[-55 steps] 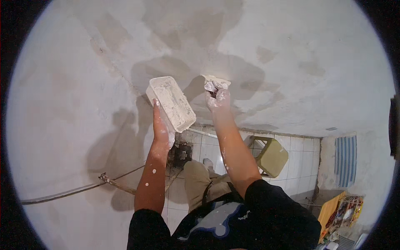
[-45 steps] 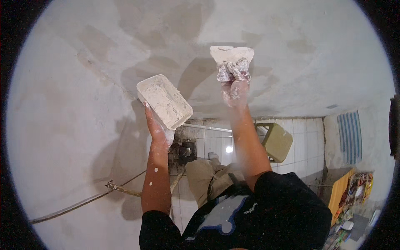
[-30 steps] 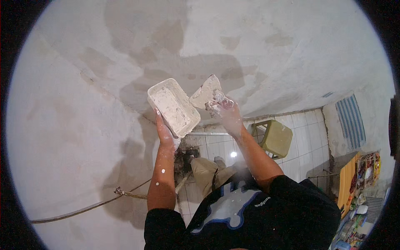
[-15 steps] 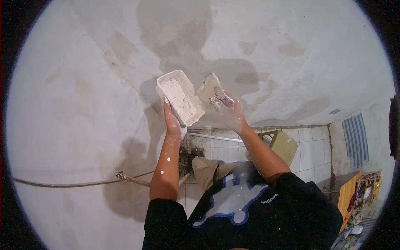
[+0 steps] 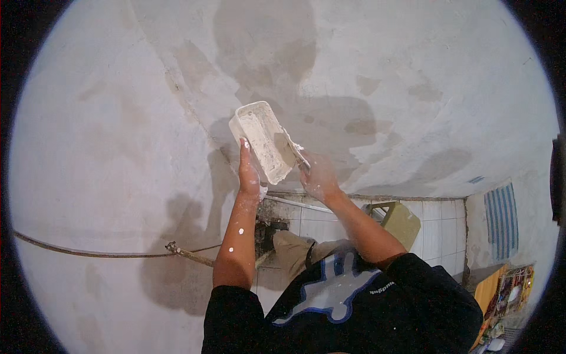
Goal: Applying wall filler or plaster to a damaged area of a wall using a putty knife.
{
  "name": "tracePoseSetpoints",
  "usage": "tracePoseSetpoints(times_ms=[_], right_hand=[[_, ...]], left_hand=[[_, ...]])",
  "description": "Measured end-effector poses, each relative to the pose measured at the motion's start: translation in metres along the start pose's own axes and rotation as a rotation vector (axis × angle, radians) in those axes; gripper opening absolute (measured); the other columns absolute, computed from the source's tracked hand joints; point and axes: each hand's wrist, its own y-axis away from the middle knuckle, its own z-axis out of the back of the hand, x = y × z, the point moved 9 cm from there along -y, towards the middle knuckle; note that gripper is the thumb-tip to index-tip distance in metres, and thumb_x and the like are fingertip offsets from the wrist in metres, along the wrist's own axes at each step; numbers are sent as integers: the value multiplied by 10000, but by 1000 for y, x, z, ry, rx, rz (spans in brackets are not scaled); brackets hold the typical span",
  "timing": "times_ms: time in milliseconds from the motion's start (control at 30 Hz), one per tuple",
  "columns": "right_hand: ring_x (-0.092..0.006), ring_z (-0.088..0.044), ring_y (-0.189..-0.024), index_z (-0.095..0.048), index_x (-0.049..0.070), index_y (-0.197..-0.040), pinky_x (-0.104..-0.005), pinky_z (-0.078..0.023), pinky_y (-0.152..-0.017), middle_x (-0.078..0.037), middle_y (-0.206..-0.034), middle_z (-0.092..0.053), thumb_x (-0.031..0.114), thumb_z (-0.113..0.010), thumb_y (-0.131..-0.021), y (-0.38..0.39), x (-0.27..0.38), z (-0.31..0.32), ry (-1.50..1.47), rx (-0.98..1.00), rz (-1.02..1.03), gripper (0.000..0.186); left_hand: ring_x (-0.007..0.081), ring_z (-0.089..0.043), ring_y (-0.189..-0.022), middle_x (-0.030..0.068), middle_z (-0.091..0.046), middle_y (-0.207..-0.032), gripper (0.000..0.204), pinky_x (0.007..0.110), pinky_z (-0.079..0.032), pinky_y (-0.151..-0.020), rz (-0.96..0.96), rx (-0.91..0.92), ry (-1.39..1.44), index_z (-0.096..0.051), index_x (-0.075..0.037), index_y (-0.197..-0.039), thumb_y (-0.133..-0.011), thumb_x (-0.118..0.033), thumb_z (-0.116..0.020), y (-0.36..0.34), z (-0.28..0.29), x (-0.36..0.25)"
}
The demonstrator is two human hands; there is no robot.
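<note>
My left hand grips the left side of a white rectangular tub smeared with pale paste, held tilted in front of the grey-white wall. My right hand is closed on a putty knife coated in the same paste, its blade edge-on to the camera at the tub's right rim. Both hands and forearms carry white splashes and smears.
An olive plastic stool stands on the white tiled floor at right. A bent pipe runs along the left wall. A striped cloth hangs at right, near a cluttered rack and wooden board.
The putty knife has gone from higher on the right down to the tub's rim and turned edge-on. The tub has shifted rightward in the view, still in my left hand.
</note>
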Motion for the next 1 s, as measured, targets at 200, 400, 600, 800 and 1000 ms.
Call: tracePoseSetpoints(times_ms=[200, 400, 600, 800, 1000], right_hand=[[-339, -571, -775, -533, 0, -1020, -415, -446, -652, -236, -798, -562, 83, -535, -719, 2, -44, -11, 87, -2, 70, 312], [-183, -592, -807, -505, 20, -1060, -319, -499, -625, -109, -892, -581, 105, -502, -819, 6, -96, 24, -1015, -201, -330, 255], [-163, -589, -818, -440, -30, -1084, -253, -512, -660, -112, -978, -557, 68, -472, -841, 3, -103, -17, -1540, -298, -554, 264], [-244, -546, -970, -381, -4, -1154, -331, -488, -761, -121, -1035, -535, -39, -491, -773, -1, -75, -27, -1239, -326, -313, 398], [-193, -564, -905, -448, 16, -1075, -311, -487, -739, -110, -987, -549, 39, -528, -800, -21, -84, -35, -766, -449, -140, 288]], left_hand=[[246, -346, -1186, 116, -341, -1306, 654, 335, -261, -995, 20, -1, 107, -253, -21, -1308, -869, -498, -345, 1, -10, -3], [244, -327, -1201, 122, -333, -1313, 664, 336, -249, -1002, -64, -61, 65, -244, -21, -1312, -867, -504, -343, -1, -15, -5], [237, -308, -1211, 114, -295, -1338, 625, 339, -223, -1010, 4, -44, 86, -223, -10, -1316, -889, -453, -333, -2, -5, 5], [216, -259, -1233, 114, -239, -1360, 615, 324, -176, -1022, -79, -3, -65, -175, 6, -1324, -897, -395, -362, -12, 45, 42], [207, -274, -1219, 106, -279, -1339, 650, 328, -190, -1016, 84, -85, -223, -194, -2, -1324, -887, -462, -331, 1, 38, 70]])
